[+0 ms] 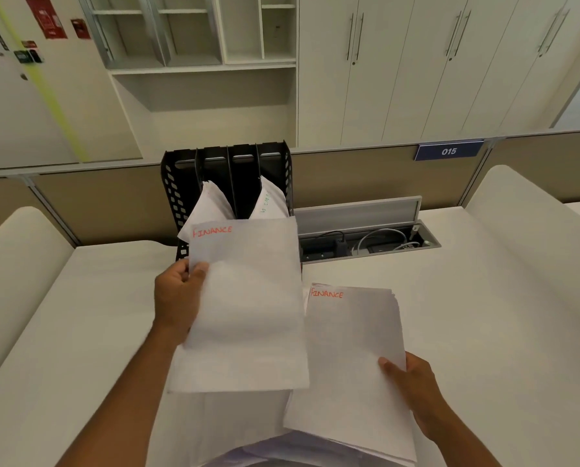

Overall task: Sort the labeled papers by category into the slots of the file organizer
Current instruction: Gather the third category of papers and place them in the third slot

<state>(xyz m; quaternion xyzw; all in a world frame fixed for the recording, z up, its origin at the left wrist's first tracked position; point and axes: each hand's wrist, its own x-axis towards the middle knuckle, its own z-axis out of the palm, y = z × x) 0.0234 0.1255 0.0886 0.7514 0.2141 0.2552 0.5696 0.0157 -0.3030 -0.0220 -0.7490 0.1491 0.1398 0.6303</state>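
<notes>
A white table (pixel 484 315) runs to a beige partition (pixel 349 176) bearing a blue "015" sign (pixel 448 151); white cabinets (pixel 416 79) and open shelves (pixel 197 45) stand behind; an open cable tray (pixel 366 244) is sunk in the table. The black perforated file organizer (pixel 177 190) stands against the partition with four upright slots; one paper (pixel 207 207) leans in the second slot from the left, and a green-lettered paper (pixel 271 200) in the fourth. The left grip (pixel 177 294) pinches the left edge of a white sheet (pixel 248 298) marked "FINANCE" in red, just before the organizer; the right grip (pixel 413 389) holds a paper stack (pixel 349 348), thumb on top, its top sheet also reading "FINANCE".
</notes>
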